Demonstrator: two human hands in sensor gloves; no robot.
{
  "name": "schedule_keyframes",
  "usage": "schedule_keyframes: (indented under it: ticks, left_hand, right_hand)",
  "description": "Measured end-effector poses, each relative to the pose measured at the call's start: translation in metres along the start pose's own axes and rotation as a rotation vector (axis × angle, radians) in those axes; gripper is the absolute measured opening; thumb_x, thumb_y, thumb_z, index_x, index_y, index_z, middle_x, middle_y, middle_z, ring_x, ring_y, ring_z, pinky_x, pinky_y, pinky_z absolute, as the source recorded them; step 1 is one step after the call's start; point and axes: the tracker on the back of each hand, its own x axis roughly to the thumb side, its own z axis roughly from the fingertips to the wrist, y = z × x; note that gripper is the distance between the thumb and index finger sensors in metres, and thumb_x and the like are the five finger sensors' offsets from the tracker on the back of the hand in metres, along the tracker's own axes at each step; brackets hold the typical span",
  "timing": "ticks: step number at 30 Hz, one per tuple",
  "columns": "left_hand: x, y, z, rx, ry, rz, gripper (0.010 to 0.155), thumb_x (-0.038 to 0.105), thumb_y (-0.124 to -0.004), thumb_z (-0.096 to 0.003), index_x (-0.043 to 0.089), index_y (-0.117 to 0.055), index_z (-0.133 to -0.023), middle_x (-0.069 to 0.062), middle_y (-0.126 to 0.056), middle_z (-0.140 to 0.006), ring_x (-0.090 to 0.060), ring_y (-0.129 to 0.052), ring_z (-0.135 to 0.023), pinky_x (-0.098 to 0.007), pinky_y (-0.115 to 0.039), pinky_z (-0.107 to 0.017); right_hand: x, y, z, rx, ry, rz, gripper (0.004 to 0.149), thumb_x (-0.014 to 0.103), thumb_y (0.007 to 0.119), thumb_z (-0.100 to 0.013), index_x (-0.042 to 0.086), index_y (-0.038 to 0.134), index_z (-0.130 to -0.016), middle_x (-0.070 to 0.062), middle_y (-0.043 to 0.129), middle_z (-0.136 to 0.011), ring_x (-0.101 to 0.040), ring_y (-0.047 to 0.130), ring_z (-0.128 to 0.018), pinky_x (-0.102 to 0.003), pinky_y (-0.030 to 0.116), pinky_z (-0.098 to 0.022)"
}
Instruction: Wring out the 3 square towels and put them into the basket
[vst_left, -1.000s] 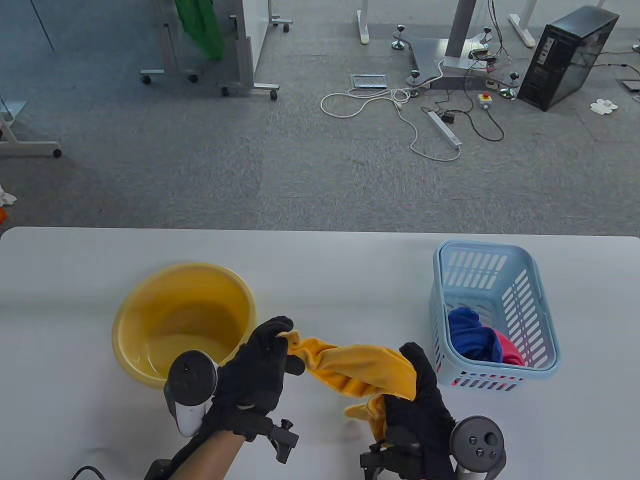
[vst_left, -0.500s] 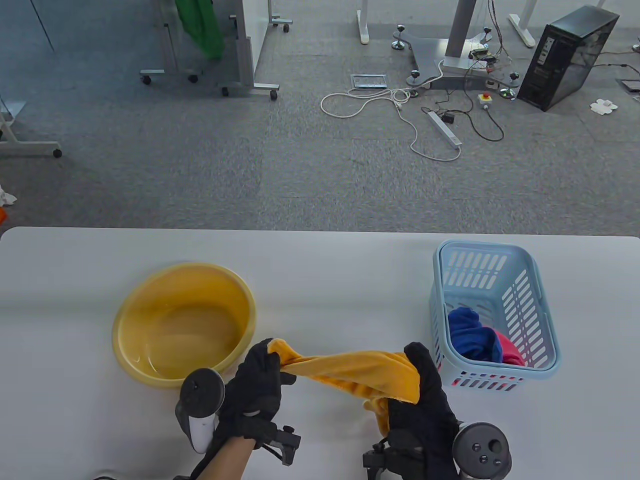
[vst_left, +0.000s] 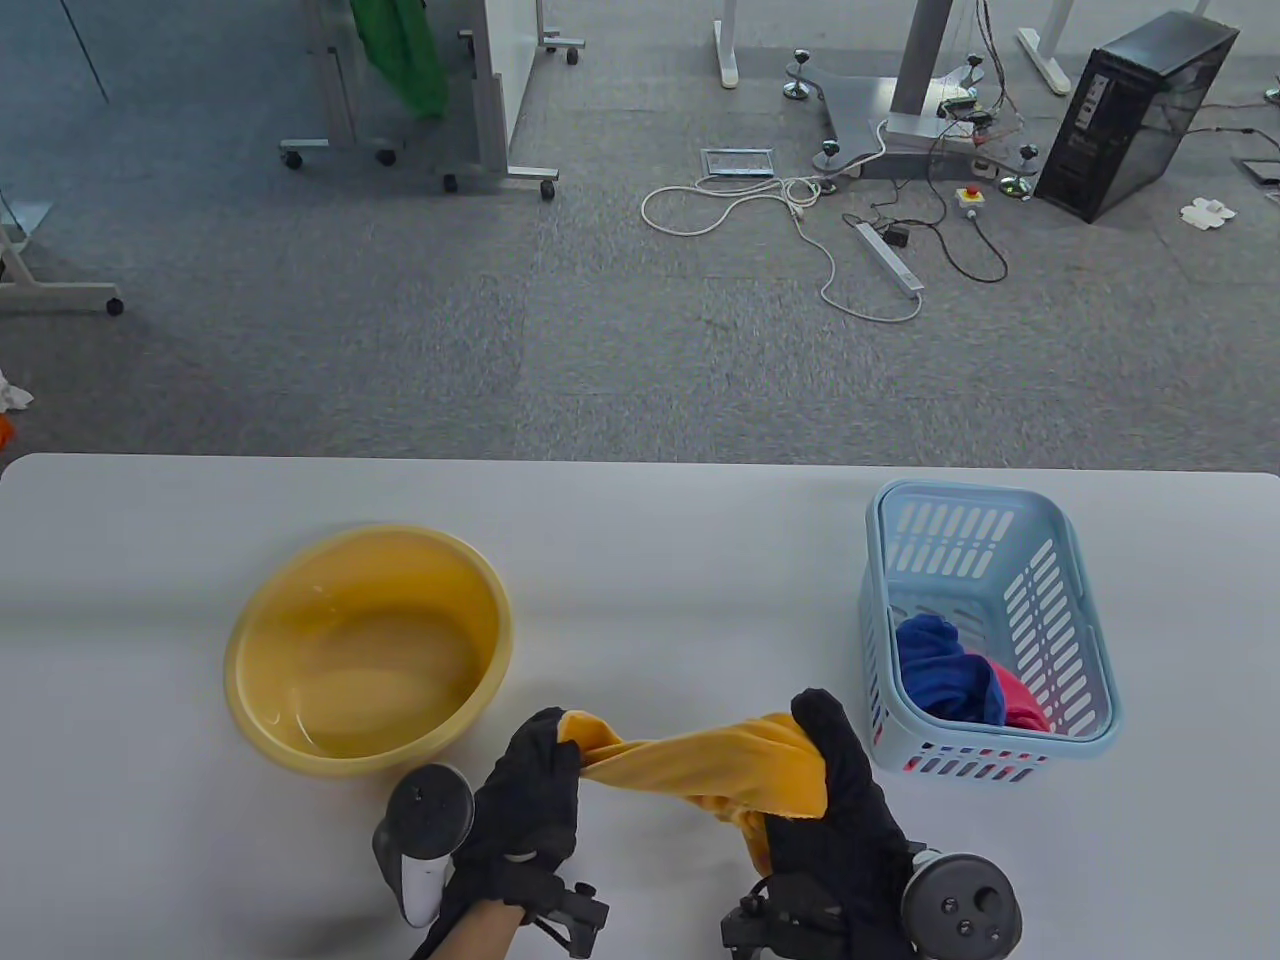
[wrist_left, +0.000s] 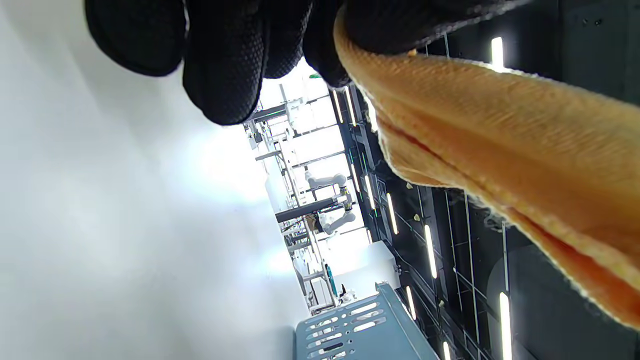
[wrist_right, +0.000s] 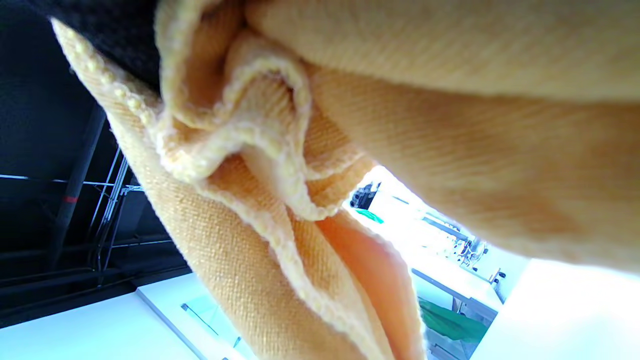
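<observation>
The left hand (vst_left: 525, 800) curls its fingers (wrist_left: 225, 60) round one end of the orange-yellow terry cloth towel (vst_left: 700, 765), and the right hand (vst_left: 835, 810) grips the other end, a loose fold hanging below its fingers (vst_left: 815, 715). The towel stretches twisted between the two sets of fingers, above the white tabletop (vst_left: 650, 560). Beyond the left fingers sits the round yellow plastic basin (vst_left: 365, 650). Just past the right fingers stands the light blue slotted plastic basket (vst_left: 985, 620), holding a blue towel (vst_left: 940, 665) and a pink towel (vst_left: 1020, 705).
</observation>
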Motion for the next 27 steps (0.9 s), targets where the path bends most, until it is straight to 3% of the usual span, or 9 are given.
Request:
schedule_keyframes:
  ticks: [5,8,13,18,22,24,27]
  left_hand:
    - [0.000,-0.011,0.002,-0.052,-0.030,-0.090,0.045,0.032,-0.069,-0.0559,0.011,-0.071,-0.096,-0.021,-0.057,-0.110,-0.044,-0.081,-0.090,-0.063,-0.069,-0.059]
    - [0.001,-0.017,0.003,-0.078,-0.043,-0.120,0.052,0.032,-0.069,-0.0562,0.015,-0.061,-0.104,-0.021,-0.048,-0.113,-0.046,-0.073,-0.096,-0.061,-0.070,-0.059]
    - [0.001,-0.017,-0.001,-0.161,-0.105,-0.069,0.070,0.026,-0.074,-0.0533,0.025,-0.041,-0.115,-0.015,-0.026,-0.118,-0.046,-0.035,-0.111,-0.070,-0.052,-0.067]
    - [0.004,-0.019,-0.002,-0.287,-0.187,0.029,0.087,0.039,-0.087,-0.0512,0.033,-0.030,-0.117,-0.013,-0.013,-0.119,-0.043,-0.015,-0.113,-0.074,-0.035,-0.071]
    - [0.012,-0.029,0.000,-0.372,-0.281,0.169,0.111,0.071,-0.090,-0.0434,0.043,-0.009,-0.114,-0.012,-0.005,-0.119,-0.042,-0.004,-0.113,-0.076,-0.024,-0.071]
    - [0.020,-0.034,0.001,-0.379,-0.301,0.233,0.115,0.073,-0.092,-0.0393,0.047,-0.005,-0.110,-0.010,-0.003,-0.119,-0.041,-0.002,-0.113,-0.076,-0.021,-0.071]
    - [0.025,-0.039,0.003,-0.447,-0.320,0.142,0.118,0.073,-0.093,-0.0385,0.047,-0.002,-0.109,-0.011,0.000,-0.118,-0.041,0.001,-0.112,-0.077,-0.019,-0.070]
  right_hand:
    - [-0.001,0.000,0.000,0.013,-0.006,0.008,0.060,0.036,0.090,-0.054,0.021,0.061,-0.105,-0.011,0.085,-0.085,-0.022,0.098,-0.057,-0.061,0.067,-0.070]
    - [-0.002,-0.002,-0.001,0.004,0.003,0.008,0.058,0.035,0.089,-0.055,0.022,0.062,-0.105,-0.011,0.084,-0.086,-0.023,0.098,-0.058,-0.062,0.066,-0.070]
    - [-0.006,-0.008,-0.003,-0.018,0.030,0.016,0.058,0.034,0.088,-0.055,0.022,0.061,-0.105,-0.011,0.083,-0.089,-0.024,0.097,-0.060,-0.063,0.064,-0.071]
    - [-0.005,-0.009,-0.005,0.009,0.019,0.061,0.059,0.033,0.090,-0.054,0.022,0.062,-0.105,-0.012,0.082,-0.090,-0.025,0.097,-0.061,-0.063,0.064,-0.070]
    - [-0.002,-0.006,-0.005,0.037,0.002,0.069,0.059,0.032,0.091,-0.054,0.021,0.063,-0.105,-0.013,0.082,-0.091,-0.025,0.098,-0.061,-0.063,0.066,-0.069]
    - [0.000,-0.003,-0.005,0.064,-0.014,0.065,0.060,0.033,0.091,-0.053,0.021,0.064,-0.105,-0.013,0.083,-0.090,-0.025,0.098,-0.061,-0.064,0.066,-0.069]
    - [0.003,0.002,-0.005,0.104,-0.035,0.047,0.060,0.033,0.091,-0.052,0.020,0.065,-0.104,-0.013,0.084,-0.089,-0.026,0.099,-0.060,-0.064,0.067,-0.068]
